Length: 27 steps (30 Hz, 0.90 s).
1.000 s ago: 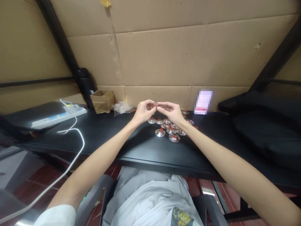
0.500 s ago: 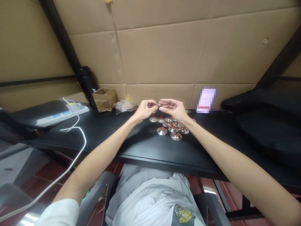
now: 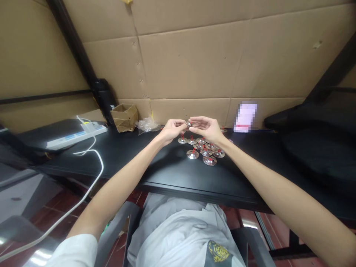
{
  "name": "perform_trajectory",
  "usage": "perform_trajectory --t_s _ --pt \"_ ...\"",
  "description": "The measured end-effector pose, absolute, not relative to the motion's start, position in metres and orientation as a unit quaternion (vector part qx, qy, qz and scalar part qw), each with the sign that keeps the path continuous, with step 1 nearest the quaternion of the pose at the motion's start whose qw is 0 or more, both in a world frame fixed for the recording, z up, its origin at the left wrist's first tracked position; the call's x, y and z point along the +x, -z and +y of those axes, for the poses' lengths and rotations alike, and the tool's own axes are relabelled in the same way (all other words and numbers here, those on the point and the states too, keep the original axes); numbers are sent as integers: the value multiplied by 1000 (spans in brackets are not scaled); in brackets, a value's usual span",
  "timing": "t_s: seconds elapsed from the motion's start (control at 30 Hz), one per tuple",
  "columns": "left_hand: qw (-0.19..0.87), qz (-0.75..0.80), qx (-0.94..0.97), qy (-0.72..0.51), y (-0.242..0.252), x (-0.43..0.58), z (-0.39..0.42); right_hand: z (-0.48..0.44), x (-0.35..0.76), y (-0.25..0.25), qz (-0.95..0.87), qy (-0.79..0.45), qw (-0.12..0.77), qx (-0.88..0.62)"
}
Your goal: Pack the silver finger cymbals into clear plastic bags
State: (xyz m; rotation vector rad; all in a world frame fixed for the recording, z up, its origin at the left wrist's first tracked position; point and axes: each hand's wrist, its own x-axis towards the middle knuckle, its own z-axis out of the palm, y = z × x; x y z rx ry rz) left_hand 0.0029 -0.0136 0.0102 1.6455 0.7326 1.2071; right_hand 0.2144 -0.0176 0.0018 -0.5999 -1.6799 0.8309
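Note:
Between my two hands, raised over the table, is a small shiny metal cymbal [image 3: 188, 124]. My left hand [image 3: 172, 131] has its fingers pinched on the cymbal's left edge. From the other side, my right hand [image 3: 208, 129] curls its thumb and fingers around it, near a bit of red cord. Below the hands several finger cymbals with red cord loops lie grouped on the black table; the nearest one [image 3: 209, 160] sits at the front of the group, and another [image 3: 192, 154] lies to its left. Some at the back are partly hidden by my right hand.
A small cardboard box [image 3: 124, 118] and a crumpled clear plastic bag [image 3: 148, 125] stand at the back left. Further left is a white power strip [image 3: 76, 137] with a white cable. A blurred-out phone-like object [image 3: 246, 116] leans at the back right, near a dark bag [image 3: 319, 148].
The cymbal between my hands has tilted so that more of its face shows. My hands stay nearly in place, and the whole view has shifted slightly.

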Motion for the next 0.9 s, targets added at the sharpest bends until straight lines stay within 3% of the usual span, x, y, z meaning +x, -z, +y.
perform_trajectory --t_s 0.23,0.43,0.67,0.9 --pt "569 290 608 -472 -8 2 -9 -18 210 -3 -694 -361 564 -264" --pt "560 286 646 -432 -8 0 -12 -10 215 1 -715 -325 547 -289" --pt "487 336 674 -442 -2 3 -10 0 220 10 -765 -158 530 -330" --pt "381 300 770 -413 5 8 -9 0 219 15 -803 -97 485 -332"
